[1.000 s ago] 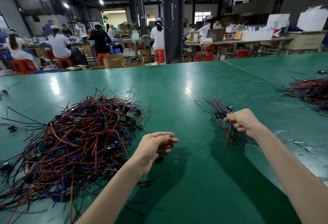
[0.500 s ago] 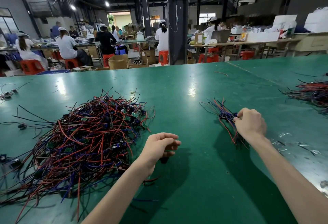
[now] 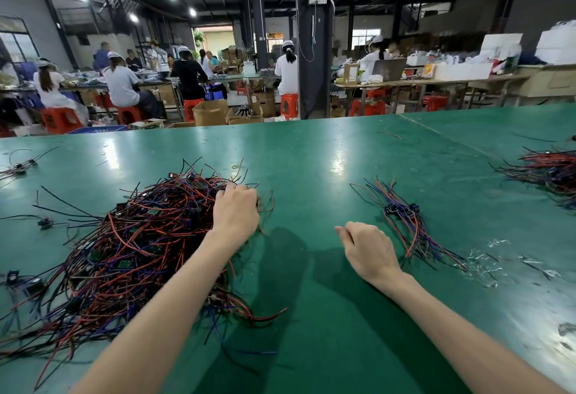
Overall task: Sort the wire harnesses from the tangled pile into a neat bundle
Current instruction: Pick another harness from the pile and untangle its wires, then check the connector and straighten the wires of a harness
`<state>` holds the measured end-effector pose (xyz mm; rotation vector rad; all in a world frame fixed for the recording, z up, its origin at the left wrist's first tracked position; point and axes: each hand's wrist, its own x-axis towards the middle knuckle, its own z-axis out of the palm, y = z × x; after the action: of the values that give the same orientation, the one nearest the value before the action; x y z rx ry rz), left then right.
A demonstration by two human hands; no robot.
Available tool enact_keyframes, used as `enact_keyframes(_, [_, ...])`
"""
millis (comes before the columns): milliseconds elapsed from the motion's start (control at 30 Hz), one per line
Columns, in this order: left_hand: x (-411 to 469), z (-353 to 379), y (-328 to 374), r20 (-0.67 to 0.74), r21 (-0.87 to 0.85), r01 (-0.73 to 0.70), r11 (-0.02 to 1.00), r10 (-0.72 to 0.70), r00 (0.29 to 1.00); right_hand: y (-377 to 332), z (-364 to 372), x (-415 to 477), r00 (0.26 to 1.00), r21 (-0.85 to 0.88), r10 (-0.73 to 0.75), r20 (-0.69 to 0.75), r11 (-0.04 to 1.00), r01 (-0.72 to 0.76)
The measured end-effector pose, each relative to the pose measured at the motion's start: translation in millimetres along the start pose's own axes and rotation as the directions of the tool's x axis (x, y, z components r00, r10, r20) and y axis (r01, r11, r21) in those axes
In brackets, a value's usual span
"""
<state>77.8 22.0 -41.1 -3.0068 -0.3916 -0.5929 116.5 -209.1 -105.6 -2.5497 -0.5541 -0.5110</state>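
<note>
head view: left hand (image 3: 237, 210), fingers curled in tangled pile (image 3: 131, 247); right hand (image 3: 368, 251) loose, empty

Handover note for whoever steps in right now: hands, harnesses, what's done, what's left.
Left hand: on the far right edge of the tangled pile, fingers curled down into the wires; grip itself hidden.
Right hand: loosely curled, holding nothing, just left of the small bundle and apart from it.
Both pile and bundle lie on the green table; a second heap sits at its far right.
Done: a few harnesses bundled.
Left: nearly the whole pile.
</note>
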Motion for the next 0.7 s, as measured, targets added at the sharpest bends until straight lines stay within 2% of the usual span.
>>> enact_keyframes(100, [14,6,-9,0.169,0.235,-0.053,0.970,0.013,0.986,3,-3,0,1.000,0.043,0.011,0.001,0.999,-0.011])
enact_keyframes(200, [24,4,-10,0.199,0.246,-0.037,0.969,-0.013,0.980,4,-3,0,1.000,0.039,-0.005,0.003,0.999,0.005])
enact_keyframes(267, [28,1,-6,0.120,0.256,-0.067,0.964,0.037,0.992,3,-2,0,1.000,0.032,-0.014,0.017,0.999,0.013])
enact_keyframes(333, [32,-4,-2,-0.032,0.205,-0.098,0.974,0.107,0.994,4,-2,1,1.000,0.029,-0.014,0.027,0.999,0.013])
enact_keyframes(433, [34,-27,7,-0.297,-0.069,-0.121,0.990,0.095,0.950,6,-1,2,1.000,0.062,-0.002,0.027,0.998,0.000])
enact_keyframes(500, [31,-51,17,-0.440,-0.337,-0.161,0.928,-0.004,0.898,6,-1,2,1.000,0.079,0.011,0.016,0.997,-0.013])
enact_keyframes(567, [25,-71,28,-0.423,-0.623,-0.155,0.767,-0.163,0.891,4,-2,3,1.000,0.119,0.030,0.006,0.992,-0.030])
enact_keyframes(600, [21,-80,33,-0.325,-0.795,-0.121,0.594,-0.250,0.912,3,-4,3,0.999,0.162,0.042,0.000,0.986,-0.042])
enact_keyframes(633, [16,-87,38,-0.172,-0.937,-0.060,0.346,-0.303,0.937,1,-6,3,0.998,0.222,0.056,-0.007,0.974,-0.053])
enact_keyframes(667, [11,-91,42,-0.003,-0.996,0.023,0.081,-0.300,0.954,-1,-8,3,0.997,0.295,0.071,-0.008,0.953,-0.066])
enact_keyframes(700, [5,-92,46,0.144,-0.983,0.111,-0.146,-0.242,0.959,-3,-10,4,0.996,0.379,0.089,-0.003,0.922,-0.081])
